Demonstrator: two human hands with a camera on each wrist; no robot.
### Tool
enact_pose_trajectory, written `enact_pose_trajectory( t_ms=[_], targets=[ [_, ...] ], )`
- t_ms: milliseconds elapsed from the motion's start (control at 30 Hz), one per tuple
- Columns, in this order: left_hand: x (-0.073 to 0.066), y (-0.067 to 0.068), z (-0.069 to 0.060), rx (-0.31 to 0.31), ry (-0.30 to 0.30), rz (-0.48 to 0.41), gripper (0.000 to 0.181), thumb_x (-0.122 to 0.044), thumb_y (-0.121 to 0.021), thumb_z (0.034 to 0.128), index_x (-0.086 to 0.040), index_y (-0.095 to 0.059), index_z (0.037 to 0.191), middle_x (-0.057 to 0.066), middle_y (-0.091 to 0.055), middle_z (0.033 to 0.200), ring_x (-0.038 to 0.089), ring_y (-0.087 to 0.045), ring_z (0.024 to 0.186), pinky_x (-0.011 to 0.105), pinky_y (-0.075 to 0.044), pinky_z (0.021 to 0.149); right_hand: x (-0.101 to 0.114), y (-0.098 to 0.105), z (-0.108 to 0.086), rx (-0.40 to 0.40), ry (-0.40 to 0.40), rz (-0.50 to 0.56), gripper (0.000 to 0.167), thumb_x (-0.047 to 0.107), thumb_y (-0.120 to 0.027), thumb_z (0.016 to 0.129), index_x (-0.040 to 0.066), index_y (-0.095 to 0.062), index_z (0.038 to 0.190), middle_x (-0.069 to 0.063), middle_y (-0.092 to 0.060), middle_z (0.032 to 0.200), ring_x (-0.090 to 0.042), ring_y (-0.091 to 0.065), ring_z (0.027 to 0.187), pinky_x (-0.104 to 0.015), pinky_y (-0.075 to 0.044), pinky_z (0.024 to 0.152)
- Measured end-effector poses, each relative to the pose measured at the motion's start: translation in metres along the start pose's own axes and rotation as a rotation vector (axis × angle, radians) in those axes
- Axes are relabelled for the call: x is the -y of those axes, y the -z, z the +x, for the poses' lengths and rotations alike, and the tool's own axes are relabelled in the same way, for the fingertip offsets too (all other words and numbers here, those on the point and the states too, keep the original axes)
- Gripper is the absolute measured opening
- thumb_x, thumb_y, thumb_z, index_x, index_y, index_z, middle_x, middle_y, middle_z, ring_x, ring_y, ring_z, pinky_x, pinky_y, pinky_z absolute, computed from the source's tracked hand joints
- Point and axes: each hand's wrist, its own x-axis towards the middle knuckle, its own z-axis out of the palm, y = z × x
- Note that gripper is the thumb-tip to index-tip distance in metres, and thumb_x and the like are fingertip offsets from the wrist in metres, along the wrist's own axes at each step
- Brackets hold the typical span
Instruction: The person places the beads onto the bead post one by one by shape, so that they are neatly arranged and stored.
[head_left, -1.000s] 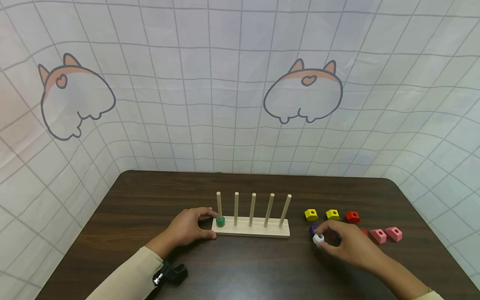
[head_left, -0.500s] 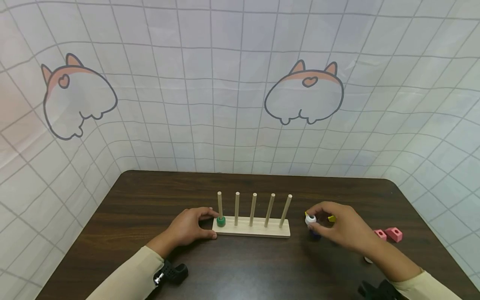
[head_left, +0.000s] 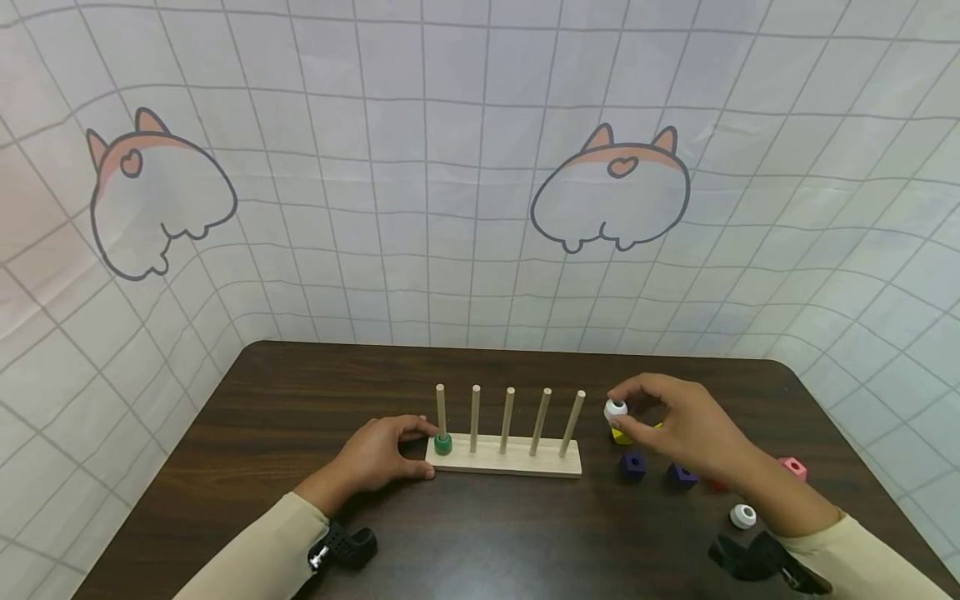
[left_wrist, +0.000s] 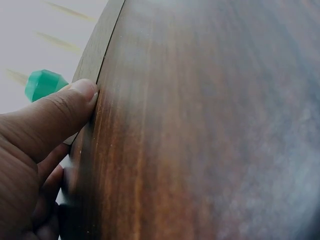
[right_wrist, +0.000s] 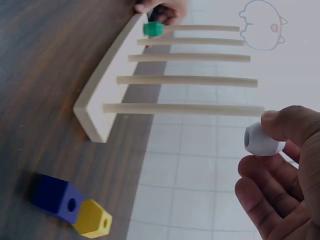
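No words, brands or numbers can be read in any view, and the only signs are small pinkish hearts (head_left: 622, 167), one on each animal drawing (head_left: 577, 200) on the backdrop (head_left: 390, 208), at upper left and upper right of the head view.

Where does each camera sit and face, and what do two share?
Head: head-worn, facing forward and down at the table and pegboard; shows the left hand, right hand and sleeves.
Left wrist: worn there, facing the table; shows the left hand gripping the pegboard's end.
Right wrist: worn there, facing the pegs, which appear sideways; shows the right hand pinching a white bead, left hand beyond.
Head and right wrist share the green bead.
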Motion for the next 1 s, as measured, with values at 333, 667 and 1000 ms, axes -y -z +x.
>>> enact_pose_trajectory(
  t_ms=[333,667,1000],
  targets=[
    [0.001,0.0,0.001,-0.006,-0.001,0.0,0.052,-0.044,-0.09,0.0767,-0.03,-0.072,0.123,0.002,-0.068,0.132,0.031,-0.054,0.134,0.057,-0.041,0.108,0.013,0.007,0.017,0.034,-0.066,-0.012,0.025,0.02,-0.082,0.09,0.022,-0.072,0.113,0.013,-0.07,0.103,-0.006,-0.068,0.091,-0.038,-0.057,0.079],
    [0.0,0.0,0.0,-0.009,-0.004,0.0,0.051,-0.043,-0.091,0.0763,-0.03,-0.072,0.122,0.003,-0.068,0.133,0.029,-0.057,0.13,0.056,-0.044,0.106,0.025,0.005,0.031,0.044,-0.061,0.039,0.025,0.022,-0.08,0.092,0.02,-0.071,0.115,0.012,-0.07,0.105,-0.005,-0.067,0.092,-0.038,-0.057,0.079],
    [0.001,0.0,0.0,-0.005,-0.006,-0.016,0.052,-0.043,-0.091,0.0763,-0.029,-0.072,0.122,0.003,-0.069,0.131,0.028,-0.059,0.128,0.056,-0.044,0.106,0.034,-0.002,0.044,0.044,-0.06,0.104,0.025,0.022,-0.08,0.092,0.02,-0.072,0.116,0.011,-0.071,0.107,-0.005,-0.067,0.094,-0.04,-0.057,0.082]
  ],
)
